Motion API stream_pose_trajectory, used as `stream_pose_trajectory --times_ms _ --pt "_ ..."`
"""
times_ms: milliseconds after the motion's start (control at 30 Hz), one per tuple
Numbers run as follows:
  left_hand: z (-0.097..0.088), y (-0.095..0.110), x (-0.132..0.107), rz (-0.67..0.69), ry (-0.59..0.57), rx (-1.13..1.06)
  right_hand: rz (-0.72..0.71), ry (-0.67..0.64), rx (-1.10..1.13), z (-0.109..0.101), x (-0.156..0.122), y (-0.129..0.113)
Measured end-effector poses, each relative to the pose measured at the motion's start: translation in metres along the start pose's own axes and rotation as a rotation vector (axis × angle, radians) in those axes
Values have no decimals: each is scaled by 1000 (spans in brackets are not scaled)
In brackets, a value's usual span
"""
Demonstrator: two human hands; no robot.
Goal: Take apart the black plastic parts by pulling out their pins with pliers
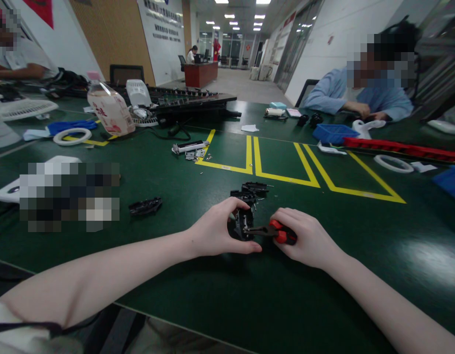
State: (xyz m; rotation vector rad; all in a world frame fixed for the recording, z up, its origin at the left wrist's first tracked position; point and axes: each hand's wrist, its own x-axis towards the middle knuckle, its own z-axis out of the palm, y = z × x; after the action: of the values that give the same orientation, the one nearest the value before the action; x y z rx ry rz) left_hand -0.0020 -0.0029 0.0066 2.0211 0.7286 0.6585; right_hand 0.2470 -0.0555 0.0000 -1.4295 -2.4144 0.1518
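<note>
Between the thumb and fingers of my left hand (pixel 220 228) is a small black plastic part (pixel 244 221) with metal bits inside. My right hand (pixel 308 236) is closed around the red and black handles of a pair of pliers (pixel 263 230). The plier jaws reach into the black part at its lower side, touching a small metal piece there; whether they grip it I cannot tell. Just beyond my left hand lie more black plastic parts (pixel 255 188) with thin metal pins. Another black part (pixel 145 206) rests on the green table (pixel 168 275) to the left.
Yellow tape (pixel 289 180) marks areas ahead. A white and black device (pixel 190 146) lies near small metal pieces. Farther left stands a pink-capped bottle (pixel 111 108); at right are a blue tray (pixel 334 133) and a red strip (pixel 404 149). A person in blue (pixel 334 96) sits opposite.
</note>
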Motion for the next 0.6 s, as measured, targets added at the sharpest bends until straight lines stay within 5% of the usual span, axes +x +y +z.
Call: stream_pose_trajectory --times_ms 600 --pt "-2 -4 -2 -5 -100 80 -34 7 -19 0 0 -3"
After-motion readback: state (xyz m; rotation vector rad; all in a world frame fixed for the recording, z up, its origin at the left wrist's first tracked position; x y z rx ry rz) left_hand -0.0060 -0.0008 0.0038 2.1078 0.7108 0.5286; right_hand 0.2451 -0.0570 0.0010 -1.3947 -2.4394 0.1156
